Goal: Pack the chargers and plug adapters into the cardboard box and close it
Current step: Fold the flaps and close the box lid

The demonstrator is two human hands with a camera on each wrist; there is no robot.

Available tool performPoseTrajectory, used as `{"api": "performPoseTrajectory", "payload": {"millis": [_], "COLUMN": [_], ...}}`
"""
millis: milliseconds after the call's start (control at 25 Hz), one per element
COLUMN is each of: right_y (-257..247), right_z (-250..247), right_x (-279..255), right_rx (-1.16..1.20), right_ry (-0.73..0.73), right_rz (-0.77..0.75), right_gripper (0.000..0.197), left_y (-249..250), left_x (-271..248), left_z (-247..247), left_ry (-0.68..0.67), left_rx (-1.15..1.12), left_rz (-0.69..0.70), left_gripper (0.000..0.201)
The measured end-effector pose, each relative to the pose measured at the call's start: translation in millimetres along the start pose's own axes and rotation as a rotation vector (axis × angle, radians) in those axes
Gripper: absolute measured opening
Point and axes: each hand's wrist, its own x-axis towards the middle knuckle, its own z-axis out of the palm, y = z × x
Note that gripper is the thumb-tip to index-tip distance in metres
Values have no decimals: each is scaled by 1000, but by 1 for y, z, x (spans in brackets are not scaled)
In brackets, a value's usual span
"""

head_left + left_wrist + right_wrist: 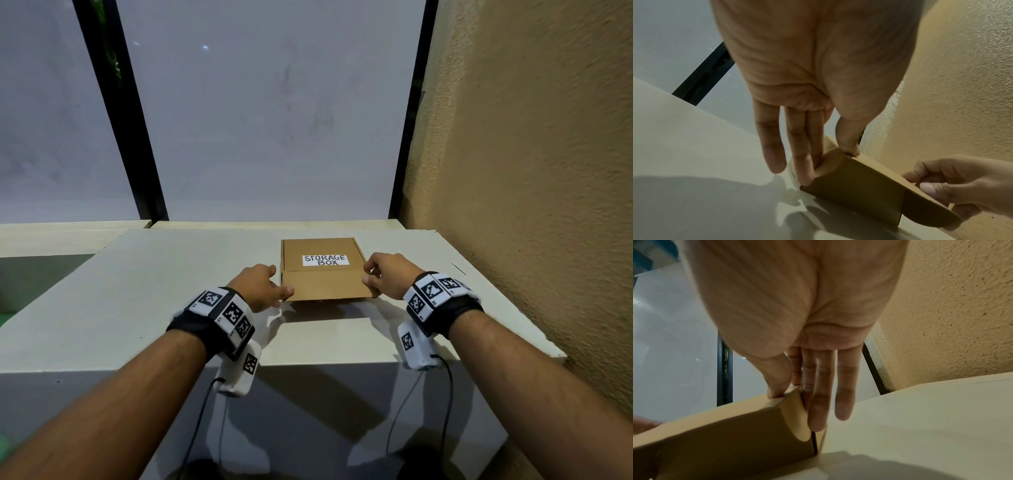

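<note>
a: how are the hands placed?
b: the box (322, 270) is pinched at its near corners, the left hand (262, 286) with thumb on the lid and fingers (800, 164) down the side flap, the right hand (388, 274) likewise.
a: and the box?
b: it is set on the worktop (171, 291), lid down, the "storage box" label (325, 260) turned up, a wall (531, 171) at the right.
</note>
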Motion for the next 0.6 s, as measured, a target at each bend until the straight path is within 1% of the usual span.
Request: {"api": "performPoseTrajectory", "payload": {"millis": [80,120,240,280,440,600], "right_y": [3,5,8,9,8,10], "right_z": [1,2,4,5,-1,-4], "right_x": [2,3,5,5,4,5], "right_rx": [3,4,10,11,-53,-149], "right_ry": [-5,-12,-22,-27,-85,-77], "right_rz": [-2,-3,-16,-22,-35,-57], "right_gripper": [30,30,28,29,39,45], "left_y": [2,3,3,2,-4,1], "left_x": [-2,-3,-5,-4,-5,-6], "left_z": [-2,-3,-4,-3,-1,-2], "left_ry": [2,3,2,-5,-13,25], "left_rx": [28,37,82,84,20,71], "left_rz": [21,32,71,79,79,65], "left_gripper": [76,70,44,40,36,36]}}
